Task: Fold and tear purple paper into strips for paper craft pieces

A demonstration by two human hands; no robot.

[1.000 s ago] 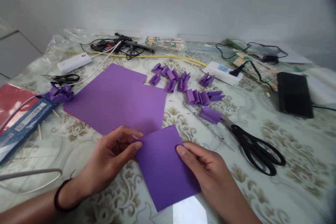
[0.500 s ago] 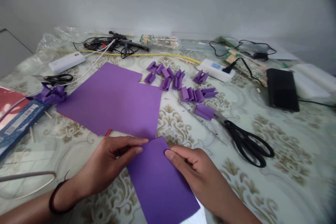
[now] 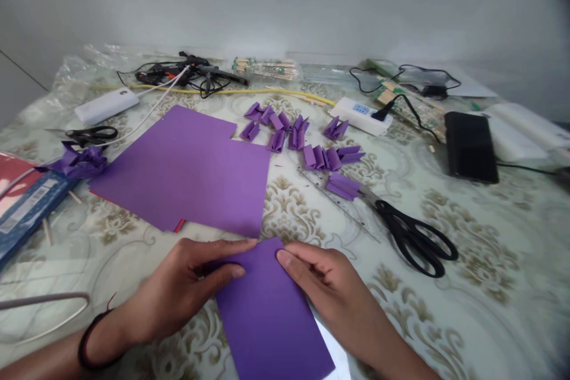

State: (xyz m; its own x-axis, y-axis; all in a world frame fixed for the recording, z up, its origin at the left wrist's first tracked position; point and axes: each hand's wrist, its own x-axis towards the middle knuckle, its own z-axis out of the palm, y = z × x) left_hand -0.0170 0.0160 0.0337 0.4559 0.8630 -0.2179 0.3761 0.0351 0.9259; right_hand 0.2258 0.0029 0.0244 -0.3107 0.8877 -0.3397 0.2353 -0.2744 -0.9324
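A rectangular piece of purple paper [image 3: 271, 314] is held near the bottom middle of the head view. My left hand [image 3: 191, 285] pinches its upper left edge between thumb and forefinger. On the upper right edge, my right hand [image 3: 327, 285] grips it with the thumb on top. A white sheet [image 3: 336, 353] shows partly under its right side. Just beyond lie larger purple sheets [image 3: 191, 172], with a red edge peeking out below. Several small folded purple paper pieces [image 3: 321, 157] sit further back. Black-handled scissors [image 3: 416, 237] rest to the right, their blades partly under a folded piece [image 3: 344, 185].
A clear ruler [image 3: 341, 205] lies beside the scissors. Crumpled purple paper [image 3: 84, 160] and smaller scissors [image 3: 91, 134] are at the left, near a blue package [image 3: 31, 208]. A power strip [image 3: 361, 116], a black box-like device [image 3: 471, 147] and tangled cables [image 3: 196, 74] line the back.
The view has shifted slightly, so the table items sit a little further left. My left fingers have slid slightly along the paper's top edge. Both hands keep hold of the paper.
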